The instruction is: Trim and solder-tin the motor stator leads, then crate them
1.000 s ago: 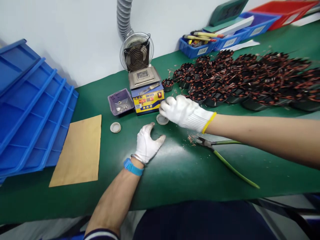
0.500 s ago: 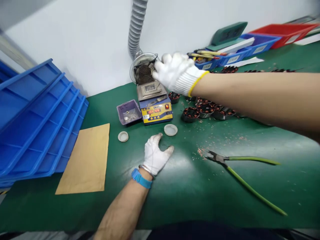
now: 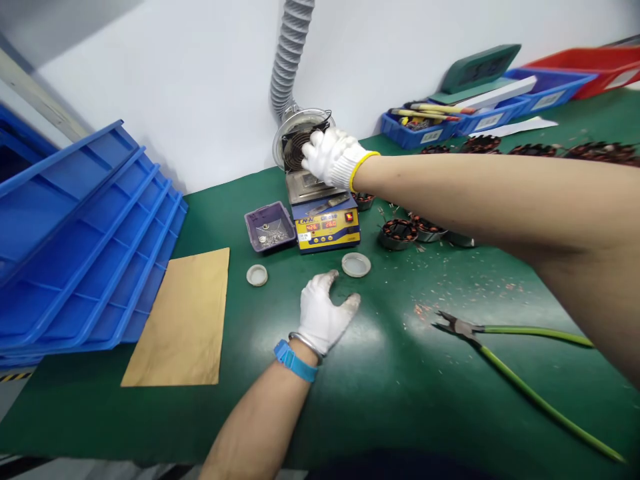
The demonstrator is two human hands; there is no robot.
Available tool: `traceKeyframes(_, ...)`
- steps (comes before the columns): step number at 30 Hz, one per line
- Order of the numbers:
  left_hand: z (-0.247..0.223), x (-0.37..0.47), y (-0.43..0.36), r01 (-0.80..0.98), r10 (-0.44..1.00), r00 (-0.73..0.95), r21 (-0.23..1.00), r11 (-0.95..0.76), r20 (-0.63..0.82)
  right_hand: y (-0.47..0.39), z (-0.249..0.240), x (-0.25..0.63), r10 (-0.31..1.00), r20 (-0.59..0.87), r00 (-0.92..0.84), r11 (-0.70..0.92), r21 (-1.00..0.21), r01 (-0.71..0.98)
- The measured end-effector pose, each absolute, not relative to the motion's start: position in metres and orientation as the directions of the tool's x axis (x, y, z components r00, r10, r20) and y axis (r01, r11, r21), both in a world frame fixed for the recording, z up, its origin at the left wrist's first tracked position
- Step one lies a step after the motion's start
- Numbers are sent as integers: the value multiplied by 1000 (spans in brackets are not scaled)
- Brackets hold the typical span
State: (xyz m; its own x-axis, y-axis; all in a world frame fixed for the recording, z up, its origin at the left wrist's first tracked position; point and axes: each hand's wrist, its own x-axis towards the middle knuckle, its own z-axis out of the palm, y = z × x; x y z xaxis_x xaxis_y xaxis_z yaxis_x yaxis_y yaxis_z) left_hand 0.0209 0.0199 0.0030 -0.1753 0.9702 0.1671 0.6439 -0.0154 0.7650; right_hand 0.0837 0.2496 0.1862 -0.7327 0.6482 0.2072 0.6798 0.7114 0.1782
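Note:
My left hand (image 3: pixel 327 313), in a white glove with a dark-stained thumb and fingertip, rests on the green table. Its thumb and index finger are apart with nothing between them. Just beyond it lies a shallow white round dish (image 3: pixel 356 265). My right hand (image 3: pixel 330 158), also gloved, hovers above a solder pot (image 3: pixel 329 228) with a yellow front and red digits. Its fingers are curled closed, and whatever they may hold is hidden. They cover part of the metal pot top and the round exhaust hood (image 3: pixel 286 143) behind. A flat tool (image 3: pixel 327 204) lies on the pot's front ledge.
Left of the pot are a purple tray (image 3: pixel 253 233) of small bits and a small round lid (image 3: pixel 257 275). Cardboard (image 3: pixel 180 320) and stacked blue bins (image 3: pixel 95 247) occupy the left. Copper-wound stators (image 3: pixel 398 233), green-handled cutters (image 3: pixel 467 327) and parts bins (image 3: pixel 407 137) are rightward.
My right hand has come down and left, closer over the solder pot. My left hand stays put on the table. The view has shifted, so everything sits farther right in the picture.

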Motion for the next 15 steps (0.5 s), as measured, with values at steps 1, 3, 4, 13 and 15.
traceKeyframes(1,3,21,20,643,970,-177,765,-14,167,249,187,84,653,209,-728,707,174,685)
traceKeyframes(3,2,21,20,646,969,-177,763,-17,171,248,188,84,674,229,-703,686,161,710)
traceKeyframes(4,2,21,20,647,969,-176,762,-20,174,247,190,85,691,246,-679,665,150,732)
traceKeyframes(13,3,21,21,644,968,-178,764,-22,177,258,224,112,868,312,-387,421,-49,906)
traceKeyframes(15,4,21,21,641,968,-179,767,-22,177,258,228,119,942,247,-226,290,-263,920)
